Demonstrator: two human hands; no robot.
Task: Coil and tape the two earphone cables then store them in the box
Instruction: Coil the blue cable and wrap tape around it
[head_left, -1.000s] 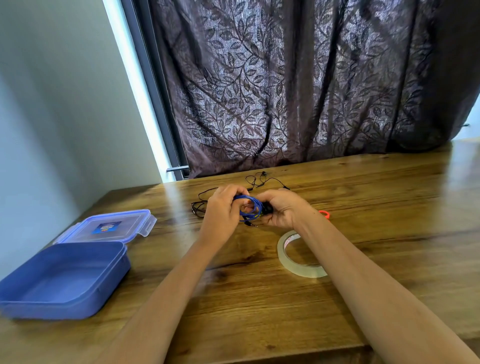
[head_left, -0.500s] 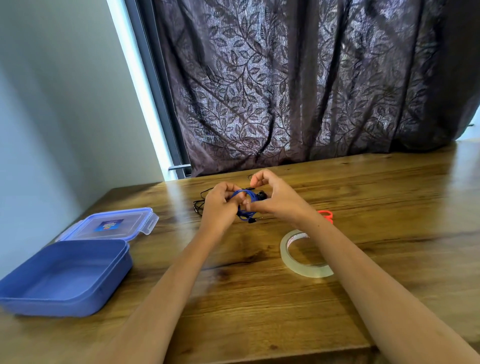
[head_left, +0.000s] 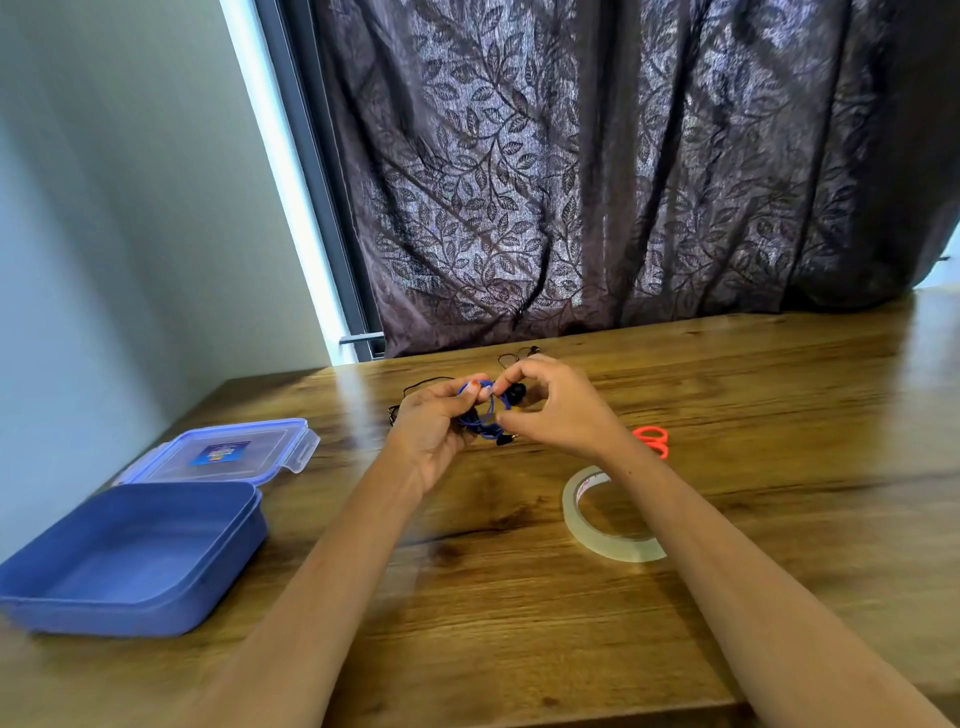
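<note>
A: Head view. What's the step?
B: Securing coil no. 1, I'd say. Left hand (head_left: 434, 426) has its fingers curled round the blue earphone cable (head_left: 485, 428), which is wound into a small coil & held just over the table (head_left: 519, 623). Right hand (head_left: 563, 410) pinches the coil's top w/ thumb + forefinger, other fingers lifted. Can't tell if there's tape between them, too small.
A: How to do it well?
B: Grip the loops tight w/ the left so they don't spring. Run tape across all strands, then press the ends flat. Tuck plug & buds in so nothing dangles.
A: 2nd cable?
B: Black earphone cable (head_left: 426, 382) lies loose on the table behind the hands, not coiled yet. Tape roll (head_left: 613, 550) sits by the right forearm, w/ orange scissor handles (head_left: 652, 441) beyond it.
A: Containers?
B: Blue box (head_left: 130, 618) at far left is open w/ nothing inside. Its clear lid (head_left: 223, 452) lies flat just behind it.
</note>
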